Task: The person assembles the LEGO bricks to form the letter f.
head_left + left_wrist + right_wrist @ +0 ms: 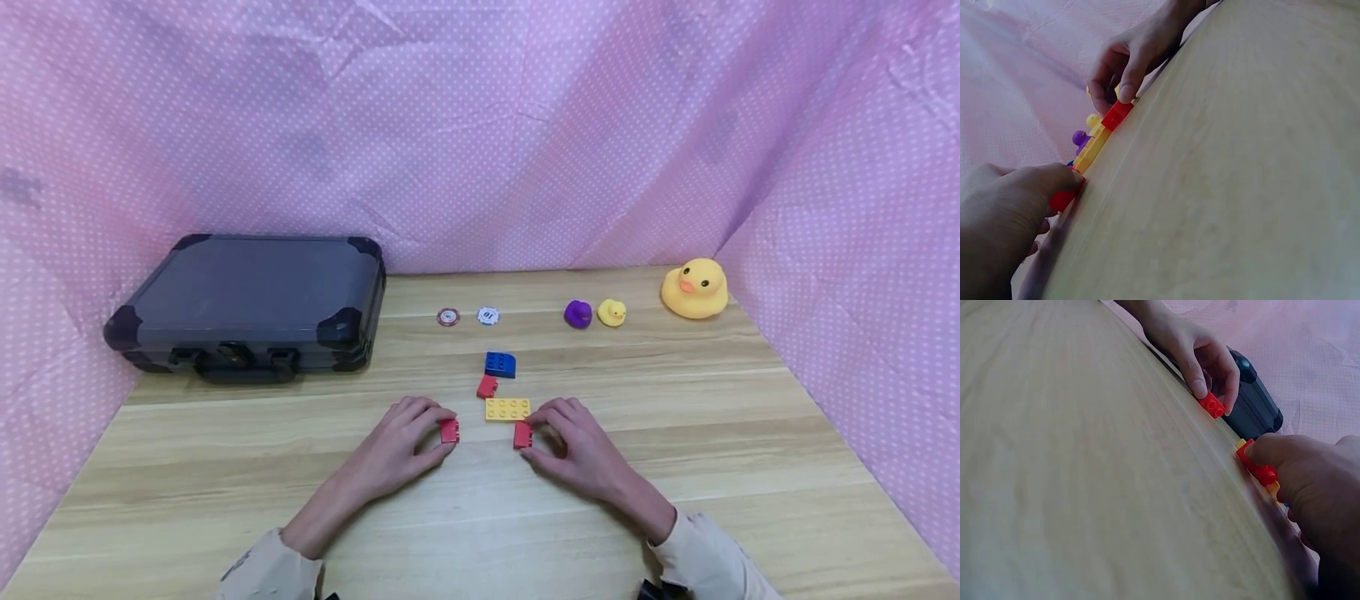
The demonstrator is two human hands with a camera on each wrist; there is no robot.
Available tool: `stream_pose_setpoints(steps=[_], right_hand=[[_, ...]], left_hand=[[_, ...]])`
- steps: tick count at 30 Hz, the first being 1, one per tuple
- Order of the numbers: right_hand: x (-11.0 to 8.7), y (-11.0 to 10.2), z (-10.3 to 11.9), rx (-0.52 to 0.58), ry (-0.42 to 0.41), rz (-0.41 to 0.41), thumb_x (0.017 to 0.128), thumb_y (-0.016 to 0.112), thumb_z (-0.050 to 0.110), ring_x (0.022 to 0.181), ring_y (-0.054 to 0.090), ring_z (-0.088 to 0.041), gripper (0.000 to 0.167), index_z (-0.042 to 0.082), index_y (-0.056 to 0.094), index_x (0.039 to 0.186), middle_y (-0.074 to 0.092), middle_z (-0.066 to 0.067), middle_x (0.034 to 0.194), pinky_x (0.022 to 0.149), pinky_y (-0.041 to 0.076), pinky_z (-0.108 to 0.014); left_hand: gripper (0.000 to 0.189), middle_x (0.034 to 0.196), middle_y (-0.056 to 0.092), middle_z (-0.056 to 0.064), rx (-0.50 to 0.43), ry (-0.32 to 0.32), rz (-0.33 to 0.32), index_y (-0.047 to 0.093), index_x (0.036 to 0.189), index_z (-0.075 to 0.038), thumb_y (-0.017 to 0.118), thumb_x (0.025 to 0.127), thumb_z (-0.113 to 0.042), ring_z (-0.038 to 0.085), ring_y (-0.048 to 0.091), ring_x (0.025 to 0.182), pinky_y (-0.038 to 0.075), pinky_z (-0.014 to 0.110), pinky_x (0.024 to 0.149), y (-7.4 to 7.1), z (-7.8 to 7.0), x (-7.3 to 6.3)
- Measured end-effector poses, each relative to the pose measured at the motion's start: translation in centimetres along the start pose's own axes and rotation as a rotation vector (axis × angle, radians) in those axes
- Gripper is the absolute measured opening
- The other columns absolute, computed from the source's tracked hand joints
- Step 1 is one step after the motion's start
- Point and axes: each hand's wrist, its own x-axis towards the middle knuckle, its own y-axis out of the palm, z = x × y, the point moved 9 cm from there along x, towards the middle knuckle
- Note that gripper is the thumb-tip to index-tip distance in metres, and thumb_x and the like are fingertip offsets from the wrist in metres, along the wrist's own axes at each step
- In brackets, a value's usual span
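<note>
My left hand (401, 442) pinches a small red brick (449, 431) between thumb and fingers, low over the wooden table. To its right, my right hand (573, 446) pinches another red brick (522, 435) the same way, right at the lower right corner of a yellow brick (507, 409). That yellow brick lies flat with its two rows of studs up. Just behind it a third red brick (487, 387) lies tilted, close to a blue brick (500, 364) with one rounded side. In the right wrist view, studs show on the left hand's red brick (1212, 404).
A dark grey case (255, 300) lies at the back left. Two poker chips, one red (448, 317) and one white (488, 316), lie behind the bricks. A purple duck (578, 314), a small yellow duck (612, 312) and a big yellow duck (695, 289) stand back right, before a pink curtain (480, 133).
</note>
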Motion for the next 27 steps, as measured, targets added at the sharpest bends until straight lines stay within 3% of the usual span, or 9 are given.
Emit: stream_pose_setpoints(steps=[27], right_hand=[[0.05, 0.01, -0.25, 0.056, 0.028, 0.035, 0.088, 0.084, 0.030, 0.102, 0.051, -0.009, 0.034, 0.018, 0.070, 0.117, 0.063, 0.009, 0.113, 0.080, 0.048, -0.030]], left_hand=[[0.036, 0.118, 0.064, -0.002, -0.047, -0.050, 0.023, 0.070, 0.125, -0.016, 0.080, 0.093, -0.027, 0.017, 0.055, 0.111, 0.049, 0.043, 0.098, 0.62, -0.19, 0.47]])
